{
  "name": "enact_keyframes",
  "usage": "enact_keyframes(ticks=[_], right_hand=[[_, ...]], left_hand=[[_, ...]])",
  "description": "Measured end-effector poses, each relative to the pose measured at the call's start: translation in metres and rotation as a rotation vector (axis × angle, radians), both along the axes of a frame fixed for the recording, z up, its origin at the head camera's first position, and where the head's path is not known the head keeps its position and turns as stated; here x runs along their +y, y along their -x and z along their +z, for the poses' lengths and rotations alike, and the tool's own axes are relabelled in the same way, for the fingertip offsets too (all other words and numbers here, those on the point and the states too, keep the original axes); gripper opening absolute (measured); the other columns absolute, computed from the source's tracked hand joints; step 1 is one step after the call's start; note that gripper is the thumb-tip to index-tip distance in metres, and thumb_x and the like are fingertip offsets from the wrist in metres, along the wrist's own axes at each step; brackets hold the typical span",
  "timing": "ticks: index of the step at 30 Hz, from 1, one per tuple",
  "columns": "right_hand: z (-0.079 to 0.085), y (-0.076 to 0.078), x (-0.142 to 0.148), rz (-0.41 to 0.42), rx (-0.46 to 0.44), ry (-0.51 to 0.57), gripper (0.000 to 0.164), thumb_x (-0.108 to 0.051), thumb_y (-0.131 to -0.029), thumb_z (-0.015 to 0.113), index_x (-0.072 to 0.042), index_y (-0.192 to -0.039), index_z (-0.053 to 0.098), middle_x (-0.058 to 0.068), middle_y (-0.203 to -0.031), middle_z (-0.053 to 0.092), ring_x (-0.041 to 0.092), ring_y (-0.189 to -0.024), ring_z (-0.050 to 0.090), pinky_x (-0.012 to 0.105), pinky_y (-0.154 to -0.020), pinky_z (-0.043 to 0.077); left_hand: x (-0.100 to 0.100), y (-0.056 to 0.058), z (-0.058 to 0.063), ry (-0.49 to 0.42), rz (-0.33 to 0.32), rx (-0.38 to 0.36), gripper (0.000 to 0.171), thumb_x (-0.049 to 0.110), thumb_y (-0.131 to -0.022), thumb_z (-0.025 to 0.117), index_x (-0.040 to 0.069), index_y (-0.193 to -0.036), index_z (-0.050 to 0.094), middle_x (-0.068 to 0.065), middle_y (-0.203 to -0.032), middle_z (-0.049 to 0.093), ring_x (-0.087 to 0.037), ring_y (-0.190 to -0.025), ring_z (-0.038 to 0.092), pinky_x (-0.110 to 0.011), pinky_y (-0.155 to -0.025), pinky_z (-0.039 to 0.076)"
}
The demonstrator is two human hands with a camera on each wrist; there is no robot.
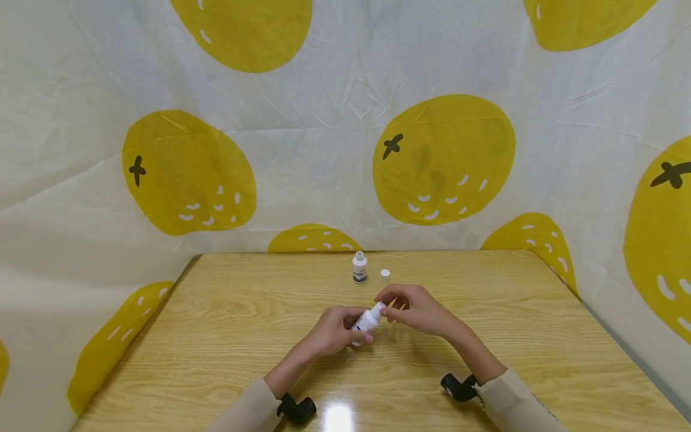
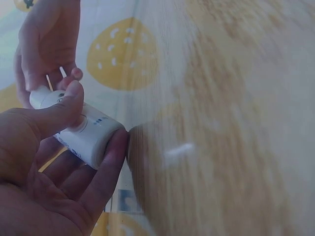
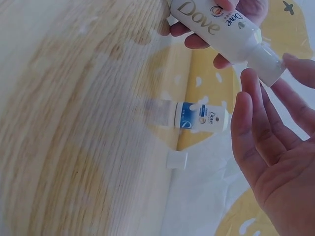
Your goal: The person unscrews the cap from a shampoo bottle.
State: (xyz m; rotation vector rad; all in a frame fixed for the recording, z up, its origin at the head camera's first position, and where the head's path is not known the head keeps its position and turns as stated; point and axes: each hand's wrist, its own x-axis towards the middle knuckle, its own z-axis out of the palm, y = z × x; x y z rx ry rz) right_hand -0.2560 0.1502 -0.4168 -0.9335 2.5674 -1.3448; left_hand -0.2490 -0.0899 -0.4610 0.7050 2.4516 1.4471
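Observation:
My left hand [image 1: 336, 332] grips a white Dove bottle [image 3: 216, 30] by its body, just above the table. The bottle leans, with its capped end up toward the right. At that end my right hand [image 1: 418, 310] has its thumb and fingertips on the white cap [image 3: 266, 65], pinching it. The cap sits on the bottle's neck. In the left wrist view, the left fingers curl under the bottle [image 2: 93, 132] and the thumb lies across it.
Behind the hands stands a second Dove bottle [image 1: 359, 269], white with a blue band, upright and uncapped. To its right a loose white cap [image 1: 385, 275] rests on the wooden table [image 1: 243, 312]. A fruit-printed cloth [image 1: 324, 168] hangs at the table's back edge.

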Motion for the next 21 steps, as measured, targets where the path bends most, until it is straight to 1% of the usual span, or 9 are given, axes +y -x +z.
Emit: enact_keyframes(ticks=[3,8,11,14,16,19,21], right_hand=[[0.0004,-0.0007,-0.0002,-0.014,-0.003,0.001,0.026,-0.023,-0.1,0.07,-0.004,-0.118,0.071,0.011,-0.102,0.073,0.031,-0.08,0.069,0.026,-0.065,0.055],[0.0017,-0.0011,-0.0007,-0.029,-0.001,0.007,0.022,-0.024,-0.1,0.07,-0.006,-0.112,0.072,0.01,-0.1,0.073,0.021,-0.078,0.067,0.026,-0.065,0.054],[0.0013,-0.0009,-0.0001,-0.024,-0.003,-0.001,0.02,-0.022,-0.099,0.07,-0.007,-0.112,0.073,0.01,-0.1,0.073,0.025,-0.079,0.068,0.026,-0.065,0.054],[0.0013,-0.0013,0.0005,-0.011,-0.006,-0.003,0.02,-0.019,-0.099,0.071,-0.007,-0.114,0.072,0.011,-0.105,0.073,0.034,-0.082,0.07,0.026,-0.064,0.055],[0.0015,-0.0018,0.0008,-0.001,-0.005,0.0,0.021,-0.017,-0.098,0.071,-0.006,-0.116,0.072,0.013,-0.107,0.073,0.037,-0.083,0.07,0.026,-0.064,0.055],[0.0019,-0.0021,0.0008,0.001,-0.009,0.006,0.025,-0.019,-0.098,0.072,-0.006,-0.119,0.071,0.014,-0.108,0.073,0.037,-0.083,0.071,0.027,-0.065,0.056],[0.0015,-0.002,0.0005,-0.009,-0.01,0.002,0.027,-0.022,-0.098,0.072,-0.006,-0.12,0.071,0.013,-0.106,0.073,0.033,-0.082,0.071,0.027,-0.065,0.056]], left_hand=[[-0.0003,0.0004,-0.0003,-0.001,0.0,-0.005,0.033,0.015,-0.089,0.082,0.019,-0.122,0.075,0.0,-0.101,0.076,-0.009,-0.083,0.067,-0.028,-0.061,0.057],[-0.0005,0.0009,-0.0016,0.001,-0.006,0.004,0.033,0.016,-0.089,0.082,0.02,-0.121,0.075,0.0,-0.1,0.077,-0.009,-0.082,0.067,-0.027,-0.062,0.057],[-0.0004,0.001,-0.0021,0.003,-0.007,0.012,0.033,0.016,-0.089,0.082,0.02,-0.121,0.075,0.001,-0.099,0.077,-0.008,-0.082,0.067,-0.027,-0.061,0.057],[-0.0002,0.0011,-0.0022,0.005,-0.007,0.014,0.033,0.016,-0.089,0.083,0.019,-0.121,0.075,0.001,-0.099,0.077,-0.008,-0.081,0.067,-0.027,-0.061,0.057],[-0.0001,0.0012,-0.0022,0.005,-0.007,0.013,0.033,0.016,-0.089,0.083,0.019,-0.121,0.075,0.001,-0.099,0.077,-0.008,-0.081,0.067,-0.027,-0.061,0.057],[0.0,0.0012,-0.0023,0.003,-0.007,0.011,0.033,0.016,-0.089,0.082,0.02,-0.121,0.075,0.0,-0.1,0.077,-0.008,-0.082,0.067,-0.027,-0.061,0.057],[0.0,0.0012,-0.0027,-0.001,-0.008,0.009,0.033,0.015,-0.089,0.082,0.02,-0.121,0.075,0.0,-0.1,0.077,-0.008,-0.081,0.067,-0.027,-0.061,0.057]])
